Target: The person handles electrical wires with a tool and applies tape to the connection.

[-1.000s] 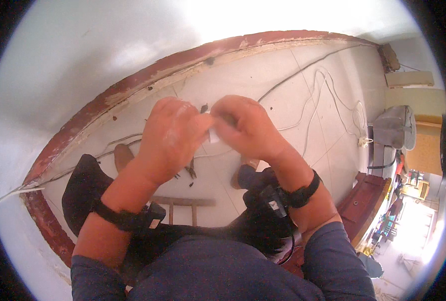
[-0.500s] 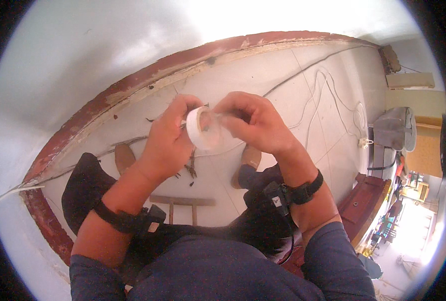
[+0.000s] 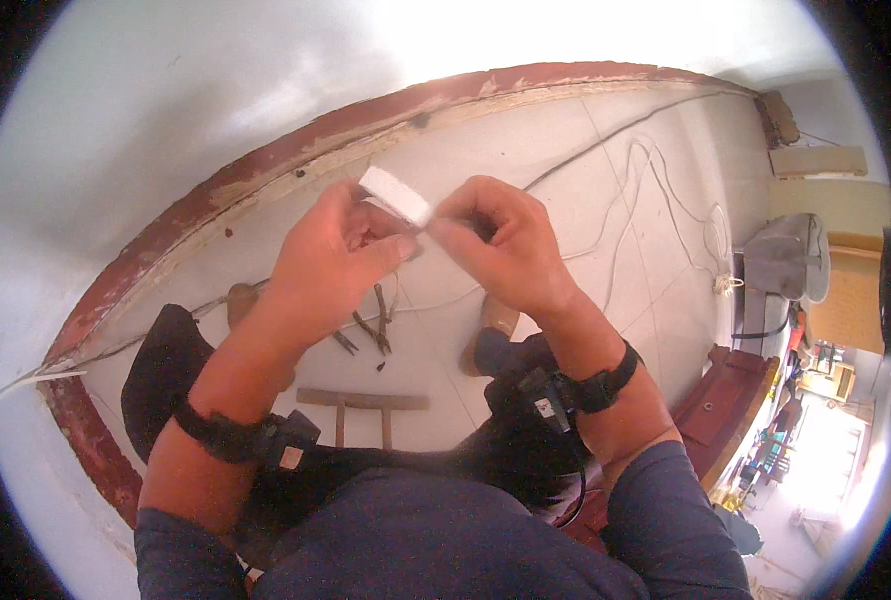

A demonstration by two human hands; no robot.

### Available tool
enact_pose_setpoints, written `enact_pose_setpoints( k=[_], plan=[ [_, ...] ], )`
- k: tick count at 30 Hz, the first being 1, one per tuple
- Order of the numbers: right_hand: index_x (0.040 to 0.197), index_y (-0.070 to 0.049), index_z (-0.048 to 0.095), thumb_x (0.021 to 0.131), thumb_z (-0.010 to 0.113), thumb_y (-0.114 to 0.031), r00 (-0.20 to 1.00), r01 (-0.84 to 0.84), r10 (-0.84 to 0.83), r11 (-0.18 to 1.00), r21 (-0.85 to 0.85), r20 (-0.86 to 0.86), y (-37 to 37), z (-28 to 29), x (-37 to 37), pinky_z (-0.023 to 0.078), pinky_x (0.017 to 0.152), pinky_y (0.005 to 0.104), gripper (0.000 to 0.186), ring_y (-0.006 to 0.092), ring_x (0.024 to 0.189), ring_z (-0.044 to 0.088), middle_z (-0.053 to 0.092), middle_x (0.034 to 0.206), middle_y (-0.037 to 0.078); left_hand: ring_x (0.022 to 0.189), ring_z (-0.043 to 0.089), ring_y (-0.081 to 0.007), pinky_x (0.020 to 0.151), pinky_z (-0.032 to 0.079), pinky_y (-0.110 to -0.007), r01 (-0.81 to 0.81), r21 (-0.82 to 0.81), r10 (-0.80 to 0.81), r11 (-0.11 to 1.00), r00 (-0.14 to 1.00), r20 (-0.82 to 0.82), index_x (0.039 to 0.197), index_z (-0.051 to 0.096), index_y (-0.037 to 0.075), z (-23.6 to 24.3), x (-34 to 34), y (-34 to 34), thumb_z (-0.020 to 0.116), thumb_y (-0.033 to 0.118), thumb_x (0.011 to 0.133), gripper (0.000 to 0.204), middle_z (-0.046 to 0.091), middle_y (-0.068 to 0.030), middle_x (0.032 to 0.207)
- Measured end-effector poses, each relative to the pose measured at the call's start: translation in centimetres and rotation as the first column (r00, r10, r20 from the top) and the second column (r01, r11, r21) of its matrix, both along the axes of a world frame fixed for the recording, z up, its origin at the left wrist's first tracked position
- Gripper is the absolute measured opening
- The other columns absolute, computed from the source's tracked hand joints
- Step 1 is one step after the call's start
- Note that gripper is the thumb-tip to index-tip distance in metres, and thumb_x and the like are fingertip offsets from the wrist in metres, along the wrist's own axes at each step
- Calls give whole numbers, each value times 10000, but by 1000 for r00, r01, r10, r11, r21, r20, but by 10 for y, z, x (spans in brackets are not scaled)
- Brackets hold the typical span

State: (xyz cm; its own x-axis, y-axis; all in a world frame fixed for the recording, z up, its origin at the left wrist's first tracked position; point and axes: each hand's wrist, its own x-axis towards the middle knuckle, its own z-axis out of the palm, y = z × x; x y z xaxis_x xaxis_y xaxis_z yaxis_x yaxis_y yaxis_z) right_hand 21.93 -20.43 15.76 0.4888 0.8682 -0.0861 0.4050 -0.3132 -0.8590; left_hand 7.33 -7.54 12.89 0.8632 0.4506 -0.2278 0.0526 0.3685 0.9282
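White tape roll (image 3: 395, 195) sits pinched between our left hand (image 3: 330, 265) and right hand (image 3: 495, 245), fingers of both closed on it (edge-on, tilted). Below on the tiled floor (image 3: 605, 180) lie pliers (image 3: 370, 330); cables (image 3: 665, 200) trail right, a red skirting (image 3: 265, 170) just beyond.

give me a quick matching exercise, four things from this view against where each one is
Things:
1. white tape roll
2. pliers
3. wooden stool
4. white cables

Places:
A. on the tiled floor under the hands
B. strewn on the floor to the right, toward the far wall
C. pinched between left hand and right hand
D. on the floor, nearer the person than the pliers

Pairs: 1-C, 2-A, 3-D, 4-B
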Motion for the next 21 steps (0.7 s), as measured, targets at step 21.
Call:
enact_pose_setpoints(
  k=[21],
  plan=[
    [783,8,620,845,655,-231,964,182,-189,982,-55,-187,7,-13,-10,447,526,282,249,100,583,551,611,638,63,809,589,-96,715,503,-252,-180,241,235,954,947,-220,1029,468,7,12,-2,-10,739,85,821,350,635,-77,895]
  ],
)
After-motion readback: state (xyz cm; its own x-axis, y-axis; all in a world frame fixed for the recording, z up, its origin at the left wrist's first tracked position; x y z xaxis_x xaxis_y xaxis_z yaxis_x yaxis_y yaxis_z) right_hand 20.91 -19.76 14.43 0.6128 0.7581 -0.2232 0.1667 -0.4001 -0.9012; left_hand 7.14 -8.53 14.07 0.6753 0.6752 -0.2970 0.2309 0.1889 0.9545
